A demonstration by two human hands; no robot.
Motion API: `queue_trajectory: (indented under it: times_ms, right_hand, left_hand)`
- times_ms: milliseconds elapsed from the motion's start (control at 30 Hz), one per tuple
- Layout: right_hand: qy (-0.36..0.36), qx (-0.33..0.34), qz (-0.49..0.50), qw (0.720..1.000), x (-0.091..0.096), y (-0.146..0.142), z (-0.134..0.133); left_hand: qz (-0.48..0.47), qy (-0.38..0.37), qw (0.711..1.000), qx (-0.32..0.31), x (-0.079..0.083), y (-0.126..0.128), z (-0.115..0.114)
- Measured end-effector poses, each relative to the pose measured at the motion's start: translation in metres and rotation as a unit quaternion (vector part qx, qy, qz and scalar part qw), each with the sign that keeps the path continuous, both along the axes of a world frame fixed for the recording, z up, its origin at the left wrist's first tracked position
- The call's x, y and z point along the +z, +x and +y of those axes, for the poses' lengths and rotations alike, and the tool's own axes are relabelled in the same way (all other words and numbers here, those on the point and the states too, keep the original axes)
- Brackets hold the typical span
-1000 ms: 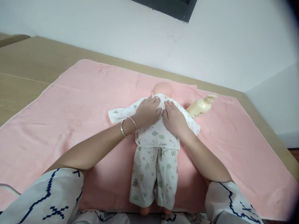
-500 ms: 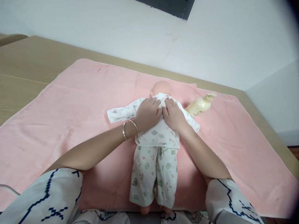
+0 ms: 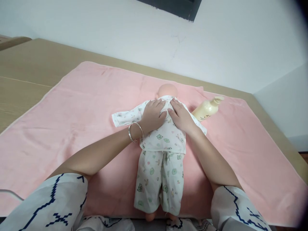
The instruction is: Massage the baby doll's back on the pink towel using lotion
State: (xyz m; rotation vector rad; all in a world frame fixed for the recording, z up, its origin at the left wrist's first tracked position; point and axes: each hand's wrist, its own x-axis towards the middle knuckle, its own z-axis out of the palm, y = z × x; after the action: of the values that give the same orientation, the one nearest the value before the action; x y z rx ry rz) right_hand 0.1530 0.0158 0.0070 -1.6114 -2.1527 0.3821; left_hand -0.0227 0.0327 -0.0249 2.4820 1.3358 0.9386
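A baby doll (image 3: 162, 141) in white printed pyjamas lies on a pink blanket (image 3: 101, 93), the back of its bald head (image 3: 167, 90) at the far end and its feet near me. My left hand (image 3: 153, 115) rests flat on the left side of its upper back, fingers stretched out, a silver bangle (image 3: 136, 132) at the wrist. On the right side of the upper back lies my right hand (image 3: 181, 116), also flat and open. The thumbs are slightly apart. One doll sleeve stretches out to the left; my right hand and forearm partly cover the other.
A cream pump bottle (image 3: 206, 109) lies tilted on the blanket, just right of the doll's right-hand sleeve. Wooden table surface (image 3: 29, 67) shows beyond the blanket, with a white wall (image 3: 134, 35) behind. A pale cable (image 3: 11, 193) crosses the lower left corner.
Both hands stay on the doll's upper back. The thumbs have moved slightly apart from each other, and the view has shifted a little. The doll and bottle look unmoved.
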Motion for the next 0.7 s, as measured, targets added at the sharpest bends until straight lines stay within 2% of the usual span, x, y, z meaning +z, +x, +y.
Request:
queue_trajectory:
  times_ms: [100, 300, 467, 633, 700]
  right_hand:
    - [0.015, -0.002, -0.004, 1.0, 0.0, 0.0, -0.002]
    - [0.018, 0.011, 0.003, 1.0, 0.016, -0.005, -0.019]
    - [0.085, -0.034, 0.004, 0.996, 0.006, -0.013, -0.019]
    - [-0.006, -0.028, -0.022, 0.999, -0.001, -0.011, -0.013]
    - [0.016, -0.033, -0.009, 0.999, 0.001, -0.01, -0.015]
  left_hand:
    - [0.003, -0.003, 1.0, -0.012, 0.001, -0.001, 0.002]
    - [-0.018, -0.013, 1.0, -0.01, 0.001, -0.004, 0.003]
    - [-0.033, -0.015, 0.999, -0.013, 0.002, -0.004, 0.003]
    - [-0.039, -0.001, 0.999, -0.012, -0.001, -0.003, 0.004]
    - [-0.041, 0.001, 0.999, -0.012, -0.002, -0.003, 0.004]
